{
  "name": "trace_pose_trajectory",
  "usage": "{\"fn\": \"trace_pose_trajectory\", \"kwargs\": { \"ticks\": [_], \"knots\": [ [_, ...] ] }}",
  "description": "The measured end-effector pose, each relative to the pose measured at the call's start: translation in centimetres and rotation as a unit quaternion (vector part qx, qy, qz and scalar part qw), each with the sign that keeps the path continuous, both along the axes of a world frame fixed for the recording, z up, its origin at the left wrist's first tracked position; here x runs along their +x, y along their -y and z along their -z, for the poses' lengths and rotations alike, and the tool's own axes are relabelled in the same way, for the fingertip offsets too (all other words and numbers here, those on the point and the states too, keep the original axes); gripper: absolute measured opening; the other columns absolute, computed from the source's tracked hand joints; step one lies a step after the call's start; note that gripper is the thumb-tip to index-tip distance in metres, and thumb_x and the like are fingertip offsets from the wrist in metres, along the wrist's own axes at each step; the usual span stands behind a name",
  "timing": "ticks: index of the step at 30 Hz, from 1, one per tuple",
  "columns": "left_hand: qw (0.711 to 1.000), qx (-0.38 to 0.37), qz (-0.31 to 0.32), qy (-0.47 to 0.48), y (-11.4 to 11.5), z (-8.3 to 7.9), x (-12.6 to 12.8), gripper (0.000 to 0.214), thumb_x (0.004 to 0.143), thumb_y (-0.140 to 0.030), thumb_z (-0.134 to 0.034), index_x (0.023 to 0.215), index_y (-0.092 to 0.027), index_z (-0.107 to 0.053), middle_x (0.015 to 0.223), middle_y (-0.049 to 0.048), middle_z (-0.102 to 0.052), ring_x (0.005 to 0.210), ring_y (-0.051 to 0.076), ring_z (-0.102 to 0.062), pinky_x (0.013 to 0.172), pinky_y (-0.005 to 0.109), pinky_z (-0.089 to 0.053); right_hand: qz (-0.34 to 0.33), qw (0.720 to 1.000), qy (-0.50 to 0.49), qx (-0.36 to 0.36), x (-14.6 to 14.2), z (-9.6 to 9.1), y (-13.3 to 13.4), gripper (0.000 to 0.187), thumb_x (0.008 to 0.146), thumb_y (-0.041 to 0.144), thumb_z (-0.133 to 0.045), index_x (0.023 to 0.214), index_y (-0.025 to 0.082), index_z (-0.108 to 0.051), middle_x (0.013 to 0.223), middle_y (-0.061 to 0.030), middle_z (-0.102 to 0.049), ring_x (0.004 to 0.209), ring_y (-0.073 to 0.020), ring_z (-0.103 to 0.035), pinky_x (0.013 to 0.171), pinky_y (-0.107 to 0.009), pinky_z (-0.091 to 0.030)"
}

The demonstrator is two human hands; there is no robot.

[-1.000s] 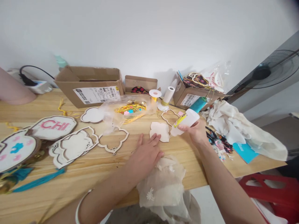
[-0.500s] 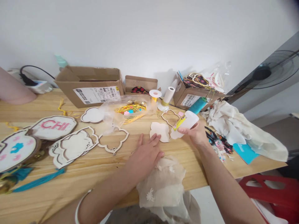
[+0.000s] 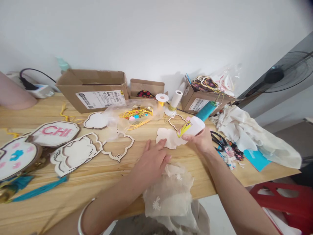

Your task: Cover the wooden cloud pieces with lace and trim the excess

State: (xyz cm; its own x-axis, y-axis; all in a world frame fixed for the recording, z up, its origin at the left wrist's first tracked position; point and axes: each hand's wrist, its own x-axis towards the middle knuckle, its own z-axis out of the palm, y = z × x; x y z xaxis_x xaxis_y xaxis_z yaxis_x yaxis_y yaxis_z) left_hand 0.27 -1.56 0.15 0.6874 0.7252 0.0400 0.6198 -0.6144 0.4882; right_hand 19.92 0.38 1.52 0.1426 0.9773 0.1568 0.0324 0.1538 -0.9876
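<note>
My right hand (image 3: 203,141) is wrapped round a white glue bottle (image 3: 197,126) with a yellow label. The bottle is tilted, its lower end pointing left over a pale scalloped panel (image 3: 164,136) on the table. Its tip is too unclear to make out. My left hand (image 3: 154,159) lies with fingers spread, the fingertips at the panel's left and lower edge. Just below that hand, a sheer cream cloth (image 3: 168,192) with white embroidered flowers hangs over the table's front edge. Behind the panel rests a small cut-out frame (image 3: 176,121).
Wooden frames (image 3: 118,153) and decorated plaques (image 3: 55,133) lie to the left. Along the wall stand cardboard boxes (image 3: 97,98), thread spools (image 3: 176,99) and a bag of yellow cords (image 3: 135,114). Cream fabric (image 3: 244,130) and a blue sheet (image 3: 256,159) are at the right.
My right hand has moved slightly left with the bottle, which now tips further over the pale panel. The left hand stays in nearly the same place, its fingers shifted a little.
</note>
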Motion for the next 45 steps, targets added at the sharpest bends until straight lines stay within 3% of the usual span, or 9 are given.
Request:
{"fn": "trace_pose_trajectory", "kwargs": {
  "ticks": [9,16,23,29,33,36,39,42,45],
  "knots": [
    [1.000,0.015,0.009,0.000,0.0,0.1,0.0,0.037,0.089,-0.026,-0.027,0.072,-0.016,-0.059,0.124,0.0105,-0.051,0.125,0.020,-0.033,0.105,0.049,-0.015,-0.017,1.000,0.020,0.014,-0.4,0.0,0.1,0.035,0.041,0.024,-0.080,0.068,0.018,-0.059,0.064,0.0014,-0.063,0.059,-0.0154,-0.058,0.058,-0.029,-0.050],
    [1.000,0.003,0.019,-0.015,-0.1,-0.1,0.0,0.038,0.089,-0.026,-0.027,0.074,-0.015,-0.060,0.130,0.0136,-0.045,0.126,0.019,-0.031,0.104,0.047,-0.017,-0.040,0.999,0.018,0.004,-1.0,-0.2,0.0,0.033,0.041,0.027,-0.080,0.065,0.019,-0.059,0.067,-0.0002,-0.064,0.060,-0.0182,-0.060,0.060,-0.033,-0.050],
    [1.000,-0.003,0.018,-0.013,-0.2,0.3,-0.1,0.037,0.089,-0.025,-0.026,0.076,-0.016,-0.059,0.132,0.0106,-0.043,0.127,0.018,-0.029,0.105,0.046,-0.015,-0.037,0.999,0.038,-0.010,0.7,0.4,0.2,0.036,0.043,0.028,-0.080,0.072,0.019,-0.060,0.070,-0.0012,-0.065,0.064,-0.0190,-0.060,0.060,-0.033,-0.052],
    [1.000,0.004,0.022,0.019,-0.4,-0.1,-0.1,0.035,0.089,-0.024,-0.028,0.075,-0.015,-0.059,0.128,0.0117,-0.047,0.125,0.016,-0.033,0.106,0.041,-0.017,0.033,0.998,-0.039,0.035,0.7,-0.2,-0.1,0.038,0.040,0.033,-0.080,0.069,0.020,-0.060,0.070,-0.0015,-0.066,0.063,-0.0188,-0.061,0.060,-0.033,-0.051],
    [0.998,0.004,-0.017,0.062,-0.6,-1.1,-0.4,0.034,0.089,-0.027,-0.029,0.077,-0.017,-0.059,0.123,0.0071,-0.053,0.117,0.014,-0.043,0.105,0.035,-0.024,0.072,0.995,-0.063,0.038,0.1,-0.9,-0.3,0.039,0.041,0.040,-0.078,0.069,0.019,-0.061,0.073,-0.0026,-0.066,0.066,-0.0196,-0.061,0.062,-0.033,-0.051],
    [0.999,0.024,-0.027,0.025,-0.1,-1.6,-0.9,0.036,0.089,-0.029,-0.029,0.076,-0.017,-0.061,0.123,0.0086,-0.053,0.116,0.019,-0.045,0.101,0.042,-0.028,0.054,0.998,-0.007,0.016,-0.8,-2.2,0.0,0.037,0.040,0.037,-0.079,0.067,0.019,-0.061,0.070,-0.0016,-0.067,0.062,-0.0190,-0.060,0.059,-0.032,-0.051],
    [0.998,0.033,-0.023,-0.042,1.0,-1.4,-1.5,0.035,0.088,-0.027,-0.032,0.075,-0.014,-0.062,0.130,0.0144,-0.045,0.123,0.025,-0.035,0.100,0.051,-0.024,0.013,0.998,0.062,-0.009,-2.1,-3.3,0.2,0.032,0.039,0.030,-0.080,0.063,0.018,-0.062,0.065,-0.0002,-0.066,0.059,-0.0179,-0.059,0.057,-0.032,-0.050],
    [0.996,0.026,-0.027,-0.076,1.8,-0.7,-2.0,0.036,0.088,-0.027,-0.032,0.075,-0.012,-0.063,0.137,0.0173,-0.032,0.127,0.028,-0.027,0.100,0.054,-0.021,-0.001,0.995,0.099,-0.015,-3.1,-3.1,-0.1,0.029,0.042,0.030,-0.078,0.063,0.017,-0.061,0.065,-0.0003,-0.065,0.059,-0.0174,-0.059,0.058,-0.032,-0.050],
    [0.996,0.046,-0.030,-0.065,1.6,0.0,-2.3,0.037,0.088,-0.029,-0.032,0.077,-0.013,-0.063,0.139,0.0151,-0.030,0.128,0.030,-0.022,0.100,0.053,-0.021,-0.006,0.994,0.112,-0.004,-3.4,-2.0,-0.5,0.033,0.044,0.030,-0.078,0.068,0.016,-0.061,0.069,-0.0008,-0.065,0.062,-0.0171,-0.059,0.060,-0.031,-0.050]
  ]
}}
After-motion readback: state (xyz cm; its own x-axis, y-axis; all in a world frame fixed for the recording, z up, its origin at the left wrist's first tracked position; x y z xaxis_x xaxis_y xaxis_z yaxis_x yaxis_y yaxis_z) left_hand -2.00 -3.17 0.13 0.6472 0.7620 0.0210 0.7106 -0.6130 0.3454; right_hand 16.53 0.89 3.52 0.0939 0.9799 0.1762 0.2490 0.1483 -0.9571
